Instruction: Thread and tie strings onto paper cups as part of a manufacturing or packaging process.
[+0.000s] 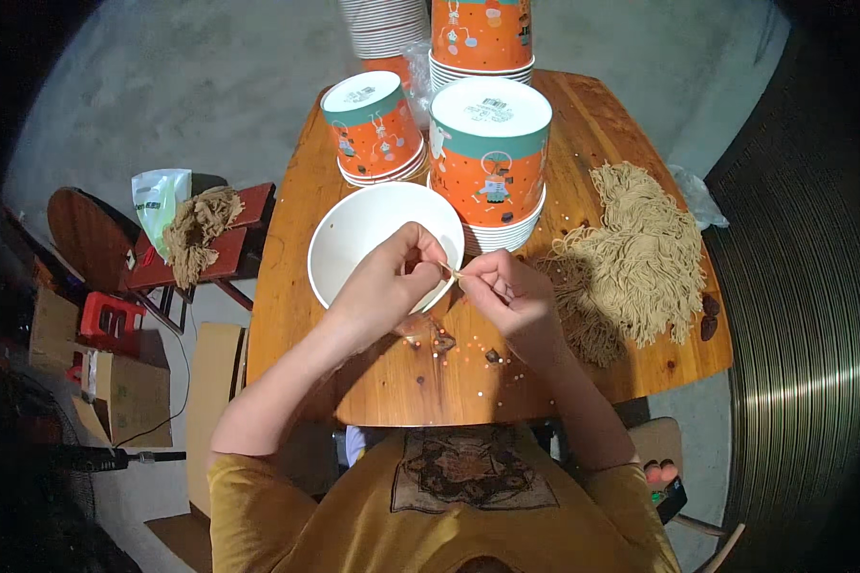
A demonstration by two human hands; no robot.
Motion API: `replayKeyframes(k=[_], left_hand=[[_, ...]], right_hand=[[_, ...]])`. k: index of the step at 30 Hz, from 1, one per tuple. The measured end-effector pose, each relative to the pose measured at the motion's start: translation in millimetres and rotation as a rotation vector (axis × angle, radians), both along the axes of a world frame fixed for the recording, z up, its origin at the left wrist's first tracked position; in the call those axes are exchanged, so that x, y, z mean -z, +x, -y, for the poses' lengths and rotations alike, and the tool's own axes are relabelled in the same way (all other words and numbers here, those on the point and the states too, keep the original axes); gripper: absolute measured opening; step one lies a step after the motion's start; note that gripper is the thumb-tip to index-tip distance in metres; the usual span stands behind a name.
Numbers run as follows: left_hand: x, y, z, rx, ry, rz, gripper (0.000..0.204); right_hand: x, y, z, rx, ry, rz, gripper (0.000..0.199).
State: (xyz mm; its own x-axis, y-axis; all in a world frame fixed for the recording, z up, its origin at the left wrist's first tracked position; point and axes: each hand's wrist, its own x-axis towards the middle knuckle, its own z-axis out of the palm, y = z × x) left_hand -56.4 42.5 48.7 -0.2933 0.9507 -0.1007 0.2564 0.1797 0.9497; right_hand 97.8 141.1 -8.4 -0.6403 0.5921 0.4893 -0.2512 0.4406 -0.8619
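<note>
**Asker:** Fingers first, please. What are they doing?

**Describer:** Fingertips of both hands meet just over the near rim of a white paper bowl (pixel 377 234). The left hand (pixel 384 282) has its thumb and forefinger pinched narrowly together, and the right hand (pixel 506 296) pinches back toward it. Between the two pinches runs a short piece of tan string (pixel 452 273), held at each end. Whether the string touches the bowl, I cannot tell.

**Asker:** And where does the bowl sit?

**Describer:** It stands open and upright on a rounded wooden table (pixel 373 382), in front of the person's chest. The left hand partly covers the bowl's near right rim.

**Asker:** What lies around the bowl?

**Describer:** Just behind the bowl stand two stacks of upside-down orange and teal paper cups: a shorter stack (pixel 373 124) behind it to the left, a larger stack (pixel 490 153) behind it to the right, almost touching its rim. More stacks rise further behind those. Well to the right of the bowl, a heap of the same tan strings (pixel 640 248) spreads over the table. Small coloured beads (pixel 440 344) are scattered on the wood just nearer than the bowl, under the hands. Left of the bowl, off the table, a red stool (pixel 215 253) carries another bundle of strings (pixel 196 234).
</note>
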Motion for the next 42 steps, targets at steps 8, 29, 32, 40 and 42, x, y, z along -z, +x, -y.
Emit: replayKeyframes(k=[8, 29, 32, 40, 42], left_hand=[[5.7, 3.0, -2.2, 0.03, 0.147, -0.098, 0.009], [-7.0, 12.8, 3.5, 0.011, 0.097, -0.355, 0.01], [-8.2, 13.0, 3.8, 0.005, 0.129, -0.368, 0.01], [-6.8, 13.9, 3.6, 0.01, 0.15, -0.398, 0.009], [-4.9, 13.8, 3.4, 0.001, 0.144, -0.387, 0.009]], right_hand=[[-7.3, 0.1, 7.8, -0.085, -0.238, -0.038, 0.014], [-0.8, 0.5, 3.7, 0.341, 0.571, 0.123, 0.022], [-2.3, 5.5, 7.5, 0.306, 0.493, 0.192, 0.023], [8.0, 6.5, 10.1, 0.332, 0.363, 0.173, 0.02], [3.8, 7.8, 11.2, 0.322, 0.345, 0.206, 0.016]])
